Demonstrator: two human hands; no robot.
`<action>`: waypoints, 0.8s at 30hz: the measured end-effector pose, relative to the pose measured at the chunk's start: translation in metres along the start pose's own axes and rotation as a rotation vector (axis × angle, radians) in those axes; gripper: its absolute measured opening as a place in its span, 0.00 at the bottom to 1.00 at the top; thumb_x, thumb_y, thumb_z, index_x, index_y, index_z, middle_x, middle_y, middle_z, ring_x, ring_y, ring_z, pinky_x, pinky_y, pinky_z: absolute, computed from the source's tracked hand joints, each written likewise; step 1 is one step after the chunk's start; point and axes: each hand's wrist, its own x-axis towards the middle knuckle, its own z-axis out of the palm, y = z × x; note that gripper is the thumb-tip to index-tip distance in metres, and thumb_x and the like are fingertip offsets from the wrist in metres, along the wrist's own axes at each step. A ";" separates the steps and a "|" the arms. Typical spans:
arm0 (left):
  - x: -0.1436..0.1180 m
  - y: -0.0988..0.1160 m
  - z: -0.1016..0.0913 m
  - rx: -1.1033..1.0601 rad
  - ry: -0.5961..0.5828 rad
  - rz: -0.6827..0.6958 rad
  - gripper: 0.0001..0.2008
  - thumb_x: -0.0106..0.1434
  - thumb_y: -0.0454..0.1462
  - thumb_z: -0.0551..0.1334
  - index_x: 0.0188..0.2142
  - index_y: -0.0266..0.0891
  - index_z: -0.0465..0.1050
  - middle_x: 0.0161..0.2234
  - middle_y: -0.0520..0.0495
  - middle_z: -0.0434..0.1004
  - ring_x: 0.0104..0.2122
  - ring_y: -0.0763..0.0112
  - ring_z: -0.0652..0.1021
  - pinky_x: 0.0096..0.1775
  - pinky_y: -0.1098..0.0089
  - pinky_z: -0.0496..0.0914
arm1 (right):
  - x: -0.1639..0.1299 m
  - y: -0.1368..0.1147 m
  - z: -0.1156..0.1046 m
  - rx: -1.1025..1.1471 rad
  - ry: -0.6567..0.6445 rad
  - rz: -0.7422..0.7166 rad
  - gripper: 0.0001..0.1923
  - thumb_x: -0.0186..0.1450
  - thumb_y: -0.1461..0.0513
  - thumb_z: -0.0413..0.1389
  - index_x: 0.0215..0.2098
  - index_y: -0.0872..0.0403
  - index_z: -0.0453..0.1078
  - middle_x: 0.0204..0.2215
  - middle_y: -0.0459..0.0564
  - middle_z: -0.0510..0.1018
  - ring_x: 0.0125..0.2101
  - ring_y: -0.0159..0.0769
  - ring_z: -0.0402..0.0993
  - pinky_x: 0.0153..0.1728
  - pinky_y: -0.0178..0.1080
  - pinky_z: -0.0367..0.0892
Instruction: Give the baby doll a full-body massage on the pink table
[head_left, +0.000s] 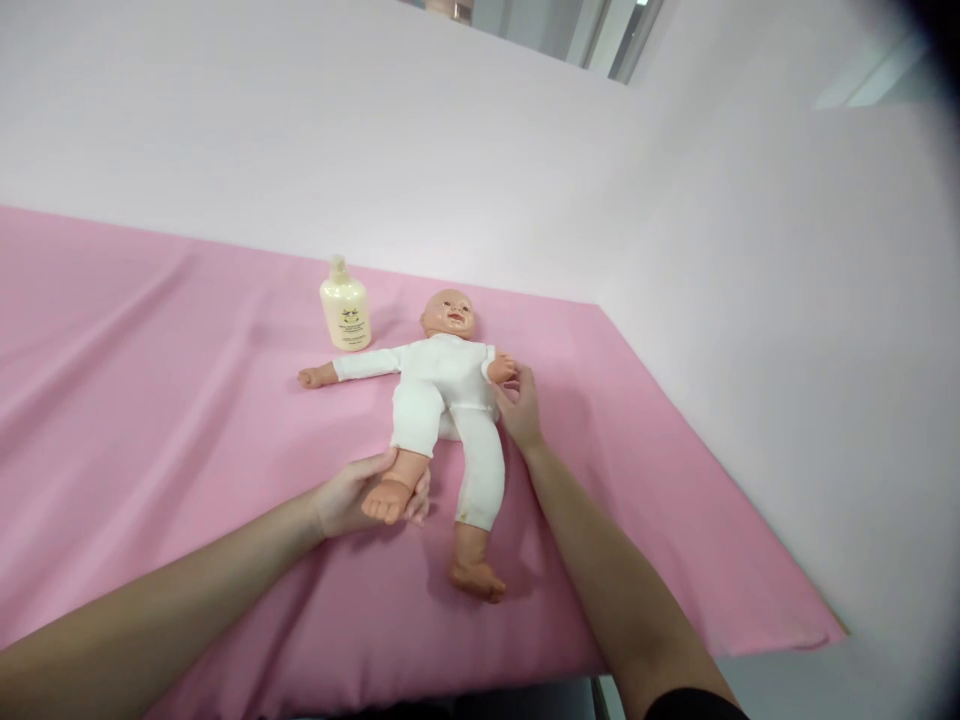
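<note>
A baby doll (442, 370) with a white cloth body lies on its back, head toward the wall and feet toward me. My left hand (360, 492) is wrapped from below around the doll's lower leg on the left side, lifting that foot a little. At the doll's other side, my right hand (521, 405) grips its small hand beside the hip, fingers partly hidden behind it. The doll's other arm stretches out to the left, and its other leg points toward me. Beyond that outstretched arm stands a pale yellow pump bottle (346, 312), upright, with a printed label.
A pink cloth (187, 360) with some folds covers the table. White walls (300, 130) rise along its far side and to the right. The table's right edge (720, 480) runs slantwise toward me. A window-like opening (540, 30) shows at the top.
</note>
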 end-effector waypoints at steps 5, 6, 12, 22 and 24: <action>0.002 0.005 0.006 -0.017 0.157 0.025 0.25 0.60 0.55 0.52 0.28 0.33 0.67 0.21 0.48 0.64 0.24 0.69 0.67 0.35 0.63 0.64 | -0.002 -0.010 -0.001 -0.189 -0.133 -0.210 0.17 0.61 0.56 0.56 0.49 0.46 0.67 0.46 0.51 0.69 0.50 0.41 0.64 0.52 0.47 0.63; 0.002 0.006 0.007 -0.013 0.179 0.020 0.25 0.60 0.55 0.52 0.28 0.33 0.67 0.21 0.48 0.63 0.24 0.69 0.67 0.35 0.63 0.64 | -0.002 -0.011 -0.001 -0.209 -0.141 -0.230 0.17 0.62 0.56 0.55 0.49 0.46 0.67 0.46 0.51 0.69 0.50 0.41 0.64 0.54 0.48 0.61; 0.003 0.004 0.003 -0.003 0.201 0.001 0.26 0.59 0.56 0.53 0.27 0.34 0.67 0.21 0.49 0.63 0.24 0.70 0.66 0.37 0.63 0.65 | -0.001 -0.012 0.001 -0.276 -0.156 -0.275 0.16 0.64 0.54 0.53 0.50 0.43 0.68 0.46 0.51 0.69 0.49 0.42 0.65 0.56 0.49 0.59; 0.004 0.004 0.001 0.001 0.175 0.002 0.24 0.60 0.55 0.54 0.28 0.33 0.68 0.22 0.48 0.65 0.24 0.70 0.67 0.35 0.64 0.64 | -0.001 -0.010 0.001 -0.278 -0.198 -0.260 0.16 0.63 0.57 0.53 0.50 0.43 0.68 0.47 0.50 0.68 0.48 0.42 0.64 0.56 0.49 0.59; 0.003 0.004 0.002 -0.004 0.161 -0.008 0.25 0.61 0.54 0.53 0.28 0.33 0.69 0.22 0.48 0.65 0.25 0.69 0.68 0.35 0.65 0.64 | -0.001 -0.011 0.000 -0.227 -0.171 -0.239 0.16 0.63 0.57 0.54 0.50 0.44 0.68 0.47 0.50 0.68 0.50 0.41 0.64 0.56 0.49 0.59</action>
